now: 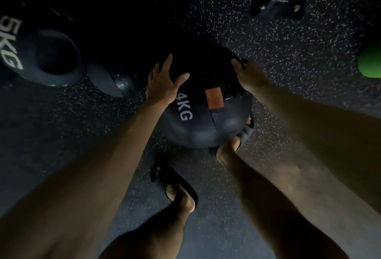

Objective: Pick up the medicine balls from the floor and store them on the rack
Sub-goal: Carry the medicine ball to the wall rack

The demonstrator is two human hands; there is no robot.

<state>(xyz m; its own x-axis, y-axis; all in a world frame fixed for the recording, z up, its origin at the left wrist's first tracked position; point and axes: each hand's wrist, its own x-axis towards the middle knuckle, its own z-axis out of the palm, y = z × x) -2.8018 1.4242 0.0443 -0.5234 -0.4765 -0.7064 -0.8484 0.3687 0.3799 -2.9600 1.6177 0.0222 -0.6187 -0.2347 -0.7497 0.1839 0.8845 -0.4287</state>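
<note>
Left hand (165, 82) flat, fingers spread, on the 4KG ball (198, 122), white "4KG" beside an orange patch. Right hand (250, 79) curls round its far right edge. The ball hangs over my right sandal (245, 133); whether it touches the floor (288, 42), can't tell. Left of it, the 5KG ball (31, 52).

The 4KG ball (195, 131) partly hides one foot (226, 152); the edge crops the 5KG ball (31, 63).
</note>
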